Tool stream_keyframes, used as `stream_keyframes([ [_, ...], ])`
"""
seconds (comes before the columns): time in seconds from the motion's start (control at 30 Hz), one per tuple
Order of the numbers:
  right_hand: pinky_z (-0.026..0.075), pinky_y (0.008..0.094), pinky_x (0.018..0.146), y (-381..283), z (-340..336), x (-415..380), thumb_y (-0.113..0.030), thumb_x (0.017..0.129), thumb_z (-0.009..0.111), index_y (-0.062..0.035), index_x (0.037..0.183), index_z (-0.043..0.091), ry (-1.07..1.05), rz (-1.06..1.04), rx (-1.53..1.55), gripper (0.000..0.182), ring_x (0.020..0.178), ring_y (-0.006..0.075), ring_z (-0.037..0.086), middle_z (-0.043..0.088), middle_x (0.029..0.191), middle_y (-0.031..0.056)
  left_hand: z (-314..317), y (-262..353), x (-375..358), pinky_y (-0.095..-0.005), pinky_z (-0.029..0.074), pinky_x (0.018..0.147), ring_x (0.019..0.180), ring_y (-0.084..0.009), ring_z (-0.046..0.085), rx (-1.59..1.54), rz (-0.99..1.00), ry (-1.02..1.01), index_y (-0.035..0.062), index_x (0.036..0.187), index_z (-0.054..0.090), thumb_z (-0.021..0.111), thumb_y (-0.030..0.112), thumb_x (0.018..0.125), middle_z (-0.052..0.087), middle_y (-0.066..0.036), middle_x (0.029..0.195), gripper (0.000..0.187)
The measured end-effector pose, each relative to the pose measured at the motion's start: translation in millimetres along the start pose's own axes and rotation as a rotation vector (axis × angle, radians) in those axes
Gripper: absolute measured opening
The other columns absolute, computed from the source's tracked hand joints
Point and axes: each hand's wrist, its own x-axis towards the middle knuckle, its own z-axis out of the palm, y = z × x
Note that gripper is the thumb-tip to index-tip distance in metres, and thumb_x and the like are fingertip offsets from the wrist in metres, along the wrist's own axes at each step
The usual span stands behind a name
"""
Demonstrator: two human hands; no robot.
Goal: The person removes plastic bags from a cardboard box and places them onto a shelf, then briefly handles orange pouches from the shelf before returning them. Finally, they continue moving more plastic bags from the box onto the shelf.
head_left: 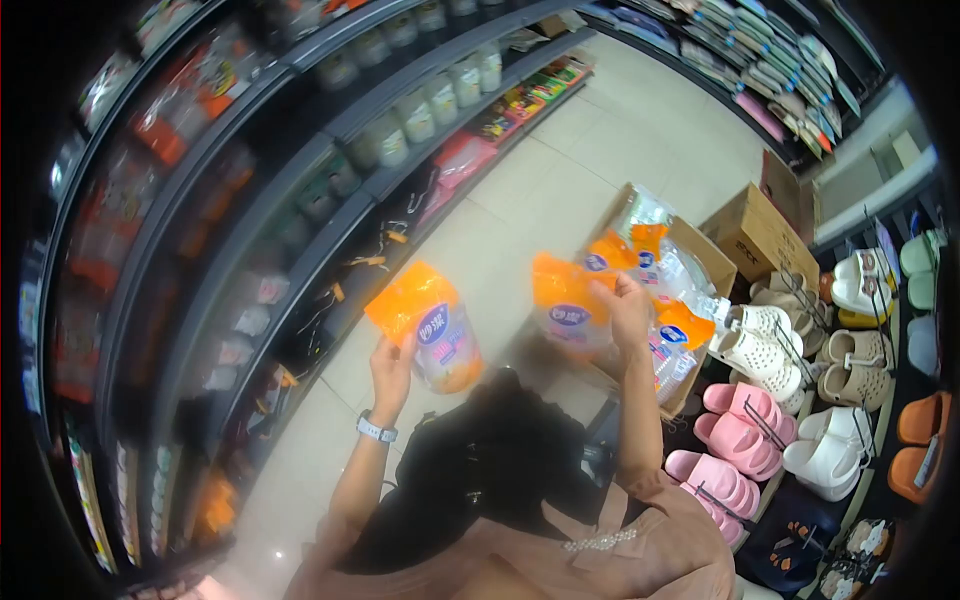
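Observation:
My left hand (391,366), with a pale watch on its wrist, grips an orange-topped plastic packet (436,335) by its left edge. The packet has a blue oval logo and clear, printed lower part. In my right hand (627,308) is a similar orange packet (566,300), pinched at its upper right side and slightly blurred. Both packets are held up apart from each other in front of my body. Just beyond my right hand, an open cardboard box (690,385) holds several more packets (675,325) of the same orange kind.
Dark shelves (340,130) curve along the left, stocked with jars (440,98) and bagged goods. On the right are racks of pink slippers (735,430) and white clogs (765,345). Another cardboard box (760,232) stands behind the open one. Tiled floor (530,200) runs between.

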Motion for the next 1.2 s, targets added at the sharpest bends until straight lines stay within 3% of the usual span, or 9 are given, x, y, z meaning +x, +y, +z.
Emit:
stream_keyframes([
  [0.13,0.047,0.0206,0.068,16.2,80.6,-0.5,-0.005,0.084,0.066,-0.0009,0.093,0.063,-0.081,-0.029,-0.104,0.010,0.075,0.0053,0.057,0.064,0.083,0.0003,-71.6,-12.4,-19.5,-0.0240,0.045,0.080,0.090,-0.0097,0.055,-0.057,-0.008,0.105,0.0006,0.115,0.059,0.055,0.016,0.094,0.063,-0.003,0.104,0.026],
  [0.27,0.046,0.0211,0.067,40.4,167.2,-12.1,-0.005,0.084,0.066,-0.0005,0.093,0.063,-0.198,-0.043,-0.075,0.010,0.074,0.0054,0.056,0.063,0.083,0.0002,-148.6,-23.1,-44.6,-0.0239,0.045,0.081,0.091,-0.0099,0.056,-0.082,0.002,0.238,0.0001,0.115,0.059,0.055,0.016,0.094,0.063,-0.004,0.104,0.026],
  [0.47,0.045,0.0197,0.067,76.9,298.8,-29.0,-0.006,0.085,0.063,0.0033,0.095,0.061,-0.395,-0.123,-0.299,0.014,0.076,0.0050,0.054,0.060,0.084,0.0008,-260.2,-35.2,-91.2,-0.0250,0.046,0.079,0.090,-0.0114,0.057,0.113,0.029,0.482,-0.0001,0.115,0.060,0.057,0.016,0.093,0.061,-0.005,0.108,0.027],
  [0.53,0.045,0.0199,0.069,94.1,348.0,-36.8,-0.006,0.086,0.062,0.0026,0.095,0.061,-0.499,-0.135,-0.264,0.012,0.077,0.0061,0.056,0.062,0.085,0.0017,-292.8,-28.4,-110.4,-0.0259,0.047,0.078,0.090,-0.0131,0.058,0.170,-0.002,0.479,-0.0003,0.114,0.060,0.057,0.016,0.092,0.060,-0.007,0.108,0.027],
  [0.83,0.044,0.0199,0.068,145.5,546.6,-63.0,-0.006,0.088,0.062,0.0004,0.094,0.061,-0.868,-0.102,-0.114,0.009,0.075,0.0049,0.055,0.062,0.085,0.0008,-383.0,-49.5,-169.5,-0.0254,0.046,0.077,0.089,-0.0123,0.058,0.143,-0.035,0.832,0.0002,0.114,0.060,0.056,0.017,0.093,0.061,-0.007,0.106,0.027],
  [0.97,0.045,0.0210,0.074,162.7,619.8,-69.2,-0.007,0.089,0.061,-0.0008,0.098,0.061,-0.940,0.036,0.007,0.011,0.080,0.0068,0.057,0.064,0.090,0.0027,-421.9,-38.5,-171.8,-0.0241,0.045,0.077,0.089,-0.0102,0.056,0.042,-0.139,0.915,0.0010,0.114,0.061,0.056,0.017,0.093,0.062,-0.005,0.105,0.026],
  [1.07,0.047,0.0251,0.082,180.1,675.6,-63.8,-0.009,0.089,0.060,-0.0003,0.104,0.060,-0.962,0.315,0.268,0.017,0.089,0.0124,0.061,0.065,0.100,0.0076,-463.2,-52.6,-165.8,-0.0236,0.045,0.077,0.088,-0.0089,0.056,0.075,-0.178,0.963,0.0019,0.113,0.061,0.056,0.017,0.093,0.062,-0.003,0.102,0.026],
  [1.17,0.046,0.0278,0.086,188.3,734.6,-58.9,-0.010,0.090,0.059,-0.0010,0.106,0.059,-0.928,0.460,0.353,0.018,0.096,0.0145,0.060,0.064,0.104,0.0084,-515.6,-55.2,-147.1,-0.0233,0.045,0.078,0.086,-0.0082,0.055,0.092,-0.111,1.015,0.0014,0.113,0.061,0.056,0.018,0.094,0.063,-0.002,0.098,0.026],
  [1.2,0.045,0.0307,0.090,194.5,753.6,-53.0,-0.012,0.091,0.058,-0.0018,0.110,0.057,-0.945,0.509,0.378,0.022,0.102,0.0172,0.058,0.062,0.109,0.0089,-535.9,-53.8,-141.2,-0.0212,0.046,0.071,0.078,-0.0066,0.055,0.067,-0.170,1.022,0.0013,0.109,0.063,0.055,0.019,0.094,0.063,0.000,0.091,0.024],
])
